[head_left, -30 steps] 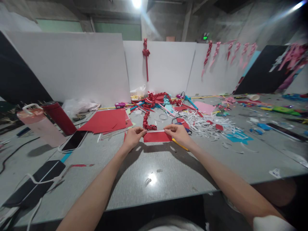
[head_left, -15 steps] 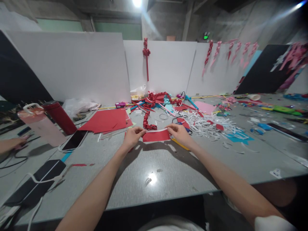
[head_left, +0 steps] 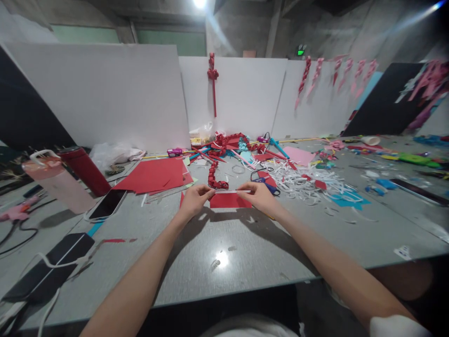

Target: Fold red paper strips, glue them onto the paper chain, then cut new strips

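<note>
A small red paper rectangle (head_left: 230,201) with a thin white strip along its far edge is held just above the table in front of me. My left hand (head_left: 197,199) pinches its upper left corner between thumb and fingers. On the far edge, right of the middle, the fingertips of my right hand (head_left: 258,195) are pinched together; a bit of white shows at them. A folded red paper chain (head_left: 214,177) lies just beyond the paper. More red paper peeks out beside my left hand, and something yellow is mostly hidden beneath my right hand.
Red sheets (head_left: 154,175), a phone (head_left: 108,205), a pink bottle (head_left: 58,182) and a red flask (head_left: 84,171) stand or lie left. A black power strip (head_left: 49,267) sits nearer. White paper strips (head_left: 301,180) and a blue-handled tool (head_left: 271,187) are to the right.
My right hand has shifted left along the paper's far edge. The white strip there looks narrower. At far left another person's hand has gone, and a pink glue gun shows there.
</note>
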`<state>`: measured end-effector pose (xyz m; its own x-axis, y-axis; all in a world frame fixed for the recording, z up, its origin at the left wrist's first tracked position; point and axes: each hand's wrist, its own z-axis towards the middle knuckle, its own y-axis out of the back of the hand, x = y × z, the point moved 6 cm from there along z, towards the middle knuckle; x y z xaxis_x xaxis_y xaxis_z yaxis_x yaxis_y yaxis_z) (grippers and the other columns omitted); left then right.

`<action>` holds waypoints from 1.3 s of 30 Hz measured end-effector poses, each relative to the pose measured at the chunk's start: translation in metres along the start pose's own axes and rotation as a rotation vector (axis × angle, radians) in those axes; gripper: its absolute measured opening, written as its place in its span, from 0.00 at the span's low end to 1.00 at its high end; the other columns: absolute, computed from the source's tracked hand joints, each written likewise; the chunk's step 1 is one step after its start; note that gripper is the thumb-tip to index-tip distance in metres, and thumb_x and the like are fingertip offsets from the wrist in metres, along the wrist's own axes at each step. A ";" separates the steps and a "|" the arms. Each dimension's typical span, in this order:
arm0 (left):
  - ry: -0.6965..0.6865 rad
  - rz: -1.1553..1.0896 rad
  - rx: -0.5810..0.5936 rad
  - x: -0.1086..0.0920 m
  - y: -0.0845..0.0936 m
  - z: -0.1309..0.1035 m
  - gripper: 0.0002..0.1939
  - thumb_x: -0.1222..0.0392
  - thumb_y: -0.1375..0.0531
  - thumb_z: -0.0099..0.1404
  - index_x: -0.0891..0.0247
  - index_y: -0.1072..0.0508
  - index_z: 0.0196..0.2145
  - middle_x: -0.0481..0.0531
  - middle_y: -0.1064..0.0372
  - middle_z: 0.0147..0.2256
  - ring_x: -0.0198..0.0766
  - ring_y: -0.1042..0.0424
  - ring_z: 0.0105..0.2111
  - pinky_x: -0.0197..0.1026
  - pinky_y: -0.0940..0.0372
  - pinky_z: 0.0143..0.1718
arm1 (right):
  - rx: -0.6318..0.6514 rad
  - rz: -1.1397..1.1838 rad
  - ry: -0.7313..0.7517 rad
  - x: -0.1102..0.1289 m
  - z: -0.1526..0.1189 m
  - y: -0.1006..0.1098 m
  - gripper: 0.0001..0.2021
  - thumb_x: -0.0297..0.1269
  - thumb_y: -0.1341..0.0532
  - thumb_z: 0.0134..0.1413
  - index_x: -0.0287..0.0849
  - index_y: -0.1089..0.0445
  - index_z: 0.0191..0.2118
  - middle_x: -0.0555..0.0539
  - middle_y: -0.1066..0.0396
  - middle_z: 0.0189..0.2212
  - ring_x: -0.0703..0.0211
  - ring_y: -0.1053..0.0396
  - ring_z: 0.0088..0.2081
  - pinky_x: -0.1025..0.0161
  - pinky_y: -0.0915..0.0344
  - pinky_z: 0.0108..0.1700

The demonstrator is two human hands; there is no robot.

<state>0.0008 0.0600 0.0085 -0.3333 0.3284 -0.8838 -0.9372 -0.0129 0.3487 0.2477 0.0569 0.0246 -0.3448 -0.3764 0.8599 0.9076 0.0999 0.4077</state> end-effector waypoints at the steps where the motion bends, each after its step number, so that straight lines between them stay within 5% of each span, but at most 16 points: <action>1: -0.004 -0.019 -0.007 -0.001 0.000 0.000 0.20 0.41 0.34 0.61 0.63 0.20 0.33 0.54 0.21 0.31 0.41 0.24 0.32 0.40 0.32 0.35 | 0.011 -0.042 0.010 0.001 -0.001 -0.001 0.14 0.47 0.32 0.54 0.41 0.19 0.37 0.45 0.19 0.34 0.51 0.24 0.36 0.60 0.31 0.39; 5: -0.066 -0.093 0.024 -0.014 -0.004 -0.005 0.19 0.45 0.31 0.60 0.63 0.20 0.40 0.55 0.20 0.36 0.42 0.22 0.34 0.42 0.30 0.38 | -0.043 -0.051 0.058 0.007 -0.003 0.006 0.12 0.44 0.34 0.56 0.42 0.19 0.38 0.46 0.19 0.33 0.51 0.23 0.35 0.59 0.30 0.38; 10: -0.326 0.080 -0.054 -0.046 0.003 -0.015 0.06 0.55 0.32 0.64 0.59 0.20 0.32 0.57 0.20 0.44 0.48 0.24 0.48 0.51 0.32 0.55 | -0.118 -0.177 0.435 0.033 -0.013 0.018 0.07 0.37 0.38 0.63 0.46 0.21 0.38 0.43 0.19 0.45 0.48 0.23 0.48 0.50 0.30 0.55; 13: -0.422 0.138 -0.132 -0.054 0.008 -0.018 0.05 0.57 0.33 0.66 0.59 0.21 0.37 0.57 0.22 0.45 0.47 0.25 0.50 0.51 0.33 0.56 | -0.153 -0.227 0.533 0.039 -0.018 0.021 0.09 0.35 0.40 0.65 0.47 0.22 0.36 0.42 0.20 0.49 0.48 0.24 0.52 0.47 0.32 0.59; 19: -0.518 0.229 -0.060 -0.041 -0.001 -0.018 0.26 0.68 0.36 0.65 0.58 0.32 0.60 0.58 0.28 0.54 0.44 0.28 0.51 0.49 0.32 0.55 | -0.241 -0.169 0.667 0.045 -0.023 0.023 0.10 0.34 0.39 0.66 0.47 0.23 0.33 0.43 0.20 0.48 0.49 0.23 0.50 0.47 0.31 0.57; 22: -0.589 0.264 -0.006 -0.040 -0.006 -0.020 0.28 0.71 0.40 0.67 0.56 0.34 0.63 0.58 0.30 0.58 0.45 0.30 0.56 0.51 0.34 0.58 | -0.195 -0.100 0.652 0.044 -0.022 0.020 0.07 0.34 0.37 0.65 0.47 0.23 0.34 0.43 0.19 0.47 0.49 0.23 0.49 0.48 0.31 0.56; 25: -0.625 0.239 0.004 -0.045 -0.008 -0.022 0.19 0.66 0.38 0.70 0.57 0.28 0.58 0.59 0.28 0.56 0.48 0.30 0.58 0.51 0.35 0.58 | -0.238 0.016 0.481 0.031 -0.015 0.021 0.03 0.39 0.33 0.63 0.46 0.23 0.38 0.45 0.20 0.41 0.51 0.23 0.43 0.53 0.29 0.48; 28: -0.536 0.144 -0.058 -0.043 -0.007 -0.020 0.08 0.57 0.38 0.72 0.60 0.22 0.47 0.58 0.22 0.47 0.46 0.25 0.49 0.49 0.32 0.53 | -0.273 0.139 0.294 0.014 -0.008 0.021 0.12 0.46 0.31 0.60 0.46 0.24 0.44 0.48 0.22 0.35 0.54 0.25 0.35 0.58 0.30 0.38; 31: -0.324 -0.014 -0.090 -0.030 -0.010 -0.015 0.14 0.49 0.38 0.72 0.62 0.21 0.39 0.54 0.22 0.37 0.42 0.24 0.38 0.43 0.31 0.42 | -0.259 0.147 0.205 0.006 -0.003 0.021 0.16 0.52 0.31 0.57 0.44 0.23 0.41 0.49 0.25 0.29 0.57 0.30 0.29 0.62 0.35 0.31; 35: -0.111 -0.216 0.060 -0.018 -0.025 -0.012 0.19 0.43 0.35 0.67 0.64 0.22 0.41 0.52 0.23 0.32 0.38 0.26 0.30 0.38 0.33 0.34 | -0.292 0.156 0.131 0.002 -0.001 0.024 0.21 0.58 0.29 0.52 0.43 0.21 0.37 0.49 0.26 0.26 0.58 0.32 0.27 0.62 0.38 0.28; 39: 0.003 -0.223 0.160 -0.014 -0.033 -0.012 0.21 0.41 0.33 0.64 0.65 0.21 0.32 0.54 0.22 0.29 0.36 0.28 0.25 0.38 0.34 0.30 | -0.296 0.206 0.080 0.002 0.000 0.024 0.23 0.59 0.27 0.47 0.43 0.21 0.37 0.49 0.25 0.25 0.55 0.29 0.29 0.62 0.35 0.29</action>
<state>0.0350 0.0440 0.0058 -0.1212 0.3031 -0.9452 -0.9592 0.2092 0.1900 0.2683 0.0585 0.0361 -0.1386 -0.4481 0.8832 0.9900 -0.0855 0.1120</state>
